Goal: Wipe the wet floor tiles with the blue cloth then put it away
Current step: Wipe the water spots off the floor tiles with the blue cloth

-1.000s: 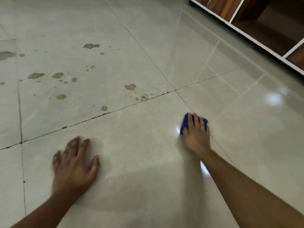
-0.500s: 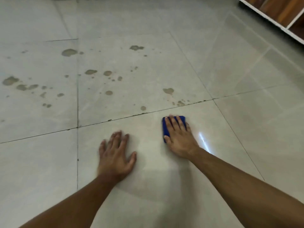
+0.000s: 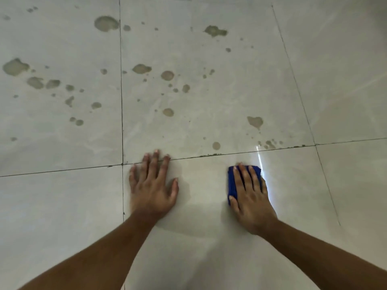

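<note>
A folded blue cloth (image 3: 232,183) lies flat on the pale floor tiles (image 3: 209,258), pressed down under my right hand (image 3: 250,195); only its left and far edges show. My left hand (image 3: 152,185) rests palm-down and spread on the same tile, its fingertips touching the grout line. Beyond both hands, several wet brownish spots (image 3: 167,75) are scattered over the two farther tiles, the nearest being a small round one (image 3: 216,145) and a heart-shaped one (image 3: 255,121).
Dark grout lines (image 3: 121,101) divide the glossy tiles. A bright light streak (image 3: 261,164) reflects on the floor beside the cloth. A tile at the far right (image 3: 345,80) shows no spots.
My right hand slid the cloth left, then closer to the grout line. My left hand moved forward to that line. The view swung left, and the wooden shelf dropped out of sight.
</note>
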